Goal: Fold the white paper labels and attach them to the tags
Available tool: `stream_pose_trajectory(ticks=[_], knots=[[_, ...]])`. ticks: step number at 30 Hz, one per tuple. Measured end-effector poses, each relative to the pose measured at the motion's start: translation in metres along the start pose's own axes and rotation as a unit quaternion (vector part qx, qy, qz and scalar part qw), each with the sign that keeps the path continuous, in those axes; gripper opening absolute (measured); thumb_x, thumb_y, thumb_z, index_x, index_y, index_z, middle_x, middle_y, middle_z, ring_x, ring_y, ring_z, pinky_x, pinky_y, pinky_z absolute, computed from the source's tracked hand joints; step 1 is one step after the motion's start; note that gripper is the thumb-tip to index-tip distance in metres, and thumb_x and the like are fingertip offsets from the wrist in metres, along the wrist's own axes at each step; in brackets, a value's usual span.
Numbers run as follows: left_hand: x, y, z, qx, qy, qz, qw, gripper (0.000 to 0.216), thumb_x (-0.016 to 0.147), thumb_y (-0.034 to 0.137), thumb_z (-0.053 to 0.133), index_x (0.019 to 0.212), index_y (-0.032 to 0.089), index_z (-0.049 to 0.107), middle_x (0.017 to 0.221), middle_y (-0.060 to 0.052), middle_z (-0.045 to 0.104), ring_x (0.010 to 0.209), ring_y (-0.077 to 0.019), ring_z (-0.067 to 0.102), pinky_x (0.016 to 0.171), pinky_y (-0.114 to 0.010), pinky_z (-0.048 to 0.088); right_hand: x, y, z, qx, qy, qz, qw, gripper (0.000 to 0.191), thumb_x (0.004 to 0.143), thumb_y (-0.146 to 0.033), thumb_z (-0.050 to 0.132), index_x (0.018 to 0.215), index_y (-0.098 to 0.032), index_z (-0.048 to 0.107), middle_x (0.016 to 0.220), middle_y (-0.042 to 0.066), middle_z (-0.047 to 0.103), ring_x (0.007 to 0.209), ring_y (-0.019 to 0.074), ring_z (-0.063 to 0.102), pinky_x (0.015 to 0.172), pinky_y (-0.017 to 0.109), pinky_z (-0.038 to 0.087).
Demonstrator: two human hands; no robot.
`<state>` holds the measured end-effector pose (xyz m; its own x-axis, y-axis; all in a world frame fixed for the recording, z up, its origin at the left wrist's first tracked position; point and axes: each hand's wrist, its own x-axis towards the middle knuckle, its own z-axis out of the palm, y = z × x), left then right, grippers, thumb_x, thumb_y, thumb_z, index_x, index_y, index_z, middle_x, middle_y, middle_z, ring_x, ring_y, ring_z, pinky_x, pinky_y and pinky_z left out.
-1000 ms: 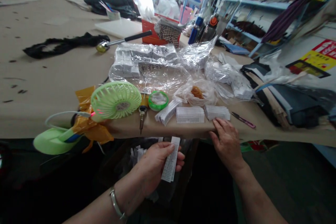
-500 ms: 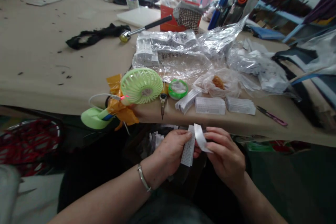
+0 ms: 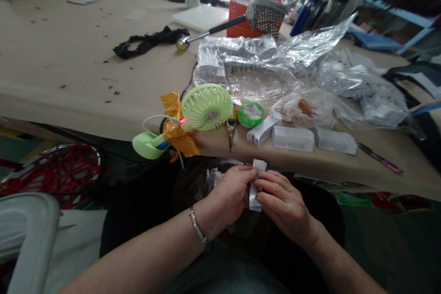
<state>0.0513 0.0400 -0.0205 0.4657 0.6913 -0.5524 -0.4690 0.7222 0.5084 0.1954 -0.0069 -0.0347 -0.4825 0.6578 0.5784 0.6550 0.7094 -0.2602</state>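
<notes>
Over my lap, just below the table edge, my left hand (image 3: 234, 193) pinches a small stack of white printed labels (image 3: 255, 200) between thumb and fingers. My right hand (image 3: 284, 200) is closed on the same labels from the other side, its fingertips pressed on their face. The top ends of the labels stick out above both thumbs. On the table in front lie three label bundles: a slanted one (image 3: 264, 129), a middle one (image 3: 292, 138) and a right one (image 3: 336, 141). More white strips (image 3: 213, 178) show below the table edge, left of my hands.
A green clip fan (image 3: 206, 108) is taped at the table edge, beside a soldering-iron-like tool (image 3: 230, 135) and a green round tub (image 3: 251, 114). Behind lie bagged label stacks (image 3: 212, 64) and a bag with rubber bands (image 3: 306, 107). Purple-handled snips (image 3: 381, 158) lie right.
A loose label that my right hand held apart and curled now lies against the stack in my left hand. My hands have come together. The view has turned slightly left.
</notes>
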Motion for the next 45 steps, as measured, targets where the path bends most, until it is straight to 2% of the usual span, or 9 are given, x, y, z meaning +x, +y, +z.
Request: stream_pose_trajectory(ticks=[8,11,14,19,23,29,34,38,45], knots=[[-0.002,-0.001,-0.002,0.007,-0.028,-0.031,0.999,0.008,0.075,0.015,0.064,0.071,0.008,0.063,0.063,-0.004,0.062,0.051,-0.0093,0.056,0.05,-0.019,0.043,-0.006,-0.002,0.002,0.05,-0.003,0.008,0.999,0.019,0.08,-0.006,0.059,0.095,-0.016,0.064,0.101,0.01,0.07,0.11,0.024,0.06,0.095,0.042,0.049],[-0.005,0.003,0.0,0.031,-0.01,-0.054,0.998,0.012,0.083,0.017,0.056,0.075,0.009,0.062,0.06,-0.004,0.062,0.047,-0.0095,0.056,0.048,-0.02,0.045,-0.013,-0.001,-0.001,0.126,0.044,0.094,0.987,0.027,0.078,-0.012,0.065,0.105,-0.019,0.061,0.105,0.009,0.067,0.111,0.0251,0.058,0.095,0.043,0.048],[-0.011,0.008,0.001,0.079,-0.013,-0.096,0.992,0.019,0.089,0.023,0.049,0.087,0.01,0.062,0.065,-0.006,0.065,0.048,-0.012,0.06,0.051,-0.024,0.049,-0.014,0.005,-0.002,0.235,0.123,0.291,0.919,0.019,0.081,-0.021,0.063,0.1,-0.022,0.061,0.099,0.005,0.064,0.1,0.0215,0.06,0.088,0.037,0.049],[-0.017,0.006,-0.001,0.112,-0.056,-0.113,0.986,0.021,0.089,0.027,0.05,0.086,0.01,0.062,0.067,-0.006,0.064,0.049,-0.0106,0.06,0.051,-0.022,0.048,-0.004,0.012,0.006,0.455,0.056,0.488,0.743,0.014,0.077,-0.032,0.067,0.083,-0.021,0.062,0.077,-0.002,0.062,0.069,0.0118,0.057,0.066,0.023,0.047],[-0.017,0.0,-0.007,0.102,-0.109,-0.114,0.982,0.022,0.086,0.03,0.056,0.081,0.009,0.062,0.069,-0.006,0.064,0.05,-0.0103,0.06,0.052,-0.022,0.049,0.0,0.005,0.013,0.49,0.077,0.505,0.706,0.016,0.076,-0.032,0.068,0.072,-0.019,0.059,0.071,-0.003,0.059,0.062,0.0094,0.051,0.062,0.021,0.044],[-0.017,-0.001,-0.017,0.085,-0.133,-0.149,0.976,0.019,0.082,0.032,0.06,0.082,0.013,0.057,0.063,-0.002,0.06,0.049,-0.0122,0.061,0.047,-0.021,0.048,-0.004,0.0,0.013,0.506,0.054,0.492,0.706,0.01,0.077,-0.029,0.068,0.079,-0.02,0.062,0.075,-0.003,0.06,0.065,0.0081,0.052,0.063,0.018,0.044],[-0.019,-0.001,-0.022,0.093,-0.19,-0.162,0.964,0.022,0.079,0.034,0.063,0.079,0.013,0.057,0.061,-0.001,0.058,0.047,-0.0112,0.06,0.045,-0.02,0.046,-0.004,0.013,0.009,0.624,-0.066,0.439,0.643,0.047,0.067,-0.031,0.075,0.112,-0.025,0.062,0.106,0.002,0.065,0.088,0.0149,0.062,0.077,0.025,0.049],[-0.021,-0.002,-0.023,0.12,-0.203,-0.177,0.956,0.024,0.078,0.036,0.064,0.081,0.013,0.057,0.062,-0.001,0.06,0.047,-0.011,0.059,0.046,-0.021,0.047,0.001,0.018,0.012,0.69,-0.117,0.387,0.6,0.043,0.057,-0.032,0.081,0.096,-0.02,0.068,0.125,0.007,0.059,0.111,0.0242,0.058,0.093,0.035,0.046],[-0.022,-0.004,-0.019,0.15,-0.164,-0.164,0.961,0.023,0.078,0.035,0.064,0.076,0.014,0.056,0.059,0.0,0.058,0.044,-0.0092,0.056,0.044,-0.02,0.042,0.001,0.014,0.022,0.727,-0.071,0.399,0.554,0.026,0.062,-0.03,0.079,0.08,-0.019,0.063,0.119,0.009,0.062,0.108,0.0237,0.061,0.09,0.039,0.049]])
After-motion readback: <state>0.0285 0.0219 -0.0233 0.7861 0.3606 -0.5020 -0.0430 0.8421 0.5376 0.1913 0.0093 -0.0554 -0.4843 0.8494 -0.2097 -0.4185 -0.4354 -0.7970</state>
